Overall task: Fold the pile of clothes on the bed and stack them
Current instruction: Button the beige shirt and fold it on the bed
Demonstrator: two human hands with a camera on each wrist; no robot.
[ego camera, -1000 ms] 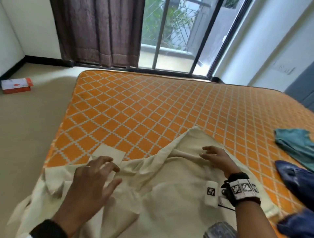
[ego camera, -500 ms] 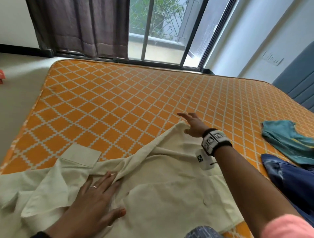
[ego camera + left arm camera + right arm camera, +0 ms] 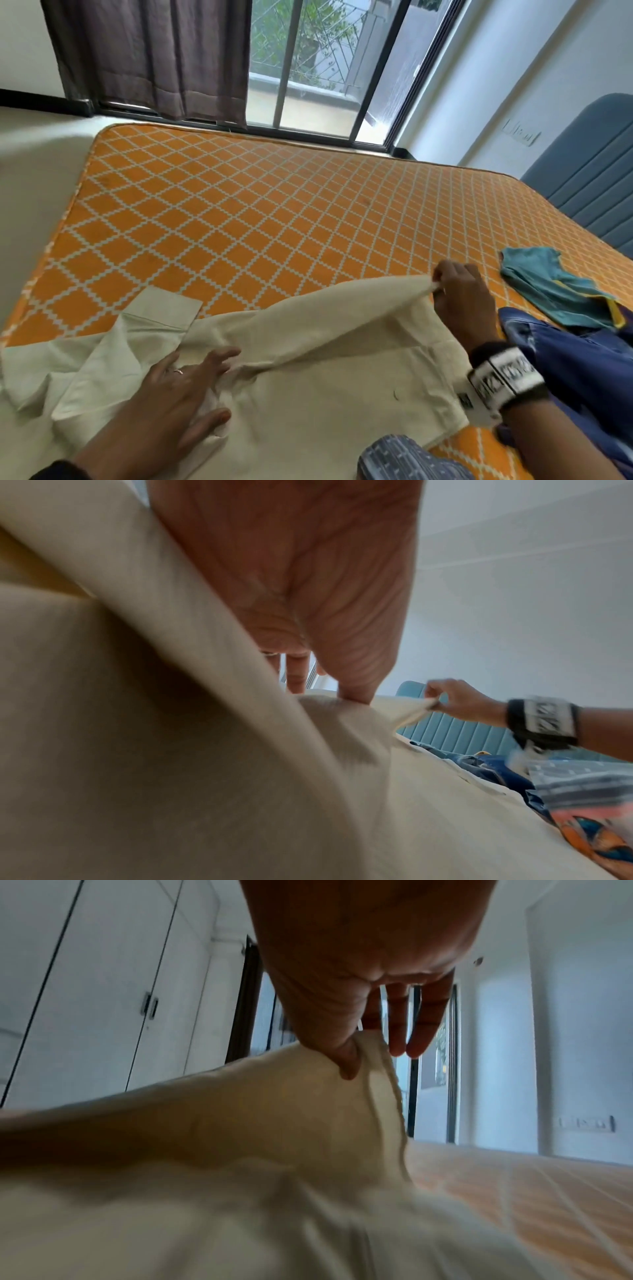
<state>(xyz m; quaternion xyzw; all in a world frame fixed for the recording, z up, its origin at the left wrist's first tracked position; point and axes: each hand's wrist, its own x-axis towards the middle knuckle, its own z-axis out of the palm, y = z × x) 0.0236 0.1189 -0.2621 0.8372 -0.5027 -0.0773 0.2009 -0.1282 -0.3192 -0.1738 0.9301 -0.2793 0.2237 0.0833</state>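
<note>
Pinch grip: right hand (image 3: 462, 301) lifts the far corner of the cream cotton shirt (image 3: 325, 370) to pull it taut; left hand (image 3: 178, 394), fingers flat and released, pins the cloth on the orange diamond-patterned bed (image 3: 239, 212), likely anchoring the spread.

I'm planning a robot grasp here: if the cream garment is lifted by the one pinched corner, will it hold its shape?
Probably not. The cream garment drapes in a sagging ridge from the right hand's pinch, so it looks floppy. Likely light: the pinch alone lifts it. The left hand pressing suggests it slides.
</note>
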